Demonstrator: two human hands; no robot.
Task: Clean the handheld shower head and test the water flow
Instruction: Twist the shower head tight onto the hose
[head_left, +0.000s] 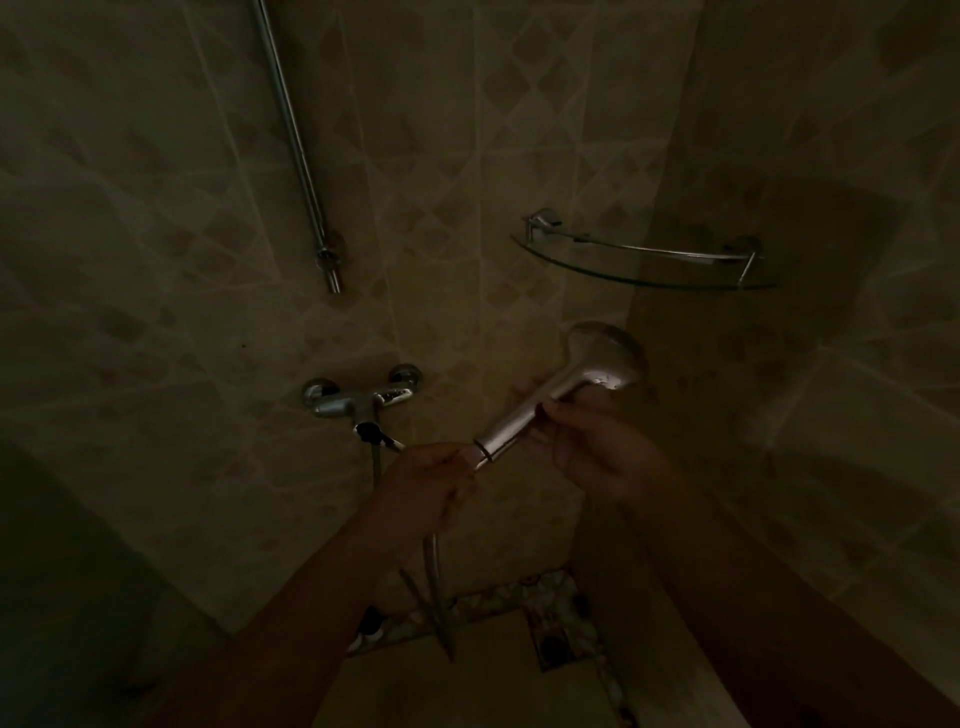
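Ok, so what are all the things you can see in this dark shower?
Silver handheld shower head: one, chrome, centre right, held in both hands.
Metal shower hose: one, grey, hanging below the left hand.
Chrome wall mixer tap: one, silver, on the wall, centre left.
Metal riser rail: one, silver, upper wall.
Curved glass corner shelf: one, clear with metal rail, right corner.
Floor drain: one, dark, bottom.
Beige diamond-pattern wall tiles: many, all round.
Left hand: gripping the handle's end.
Right hand: gripping the handle.

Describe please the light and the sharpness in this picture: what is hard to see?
Head view: very dim, corners almost black; only the shower head and mixer tap catch glints; both hands, left hand and right hand, look murky; wide-angle bends the tile lines.
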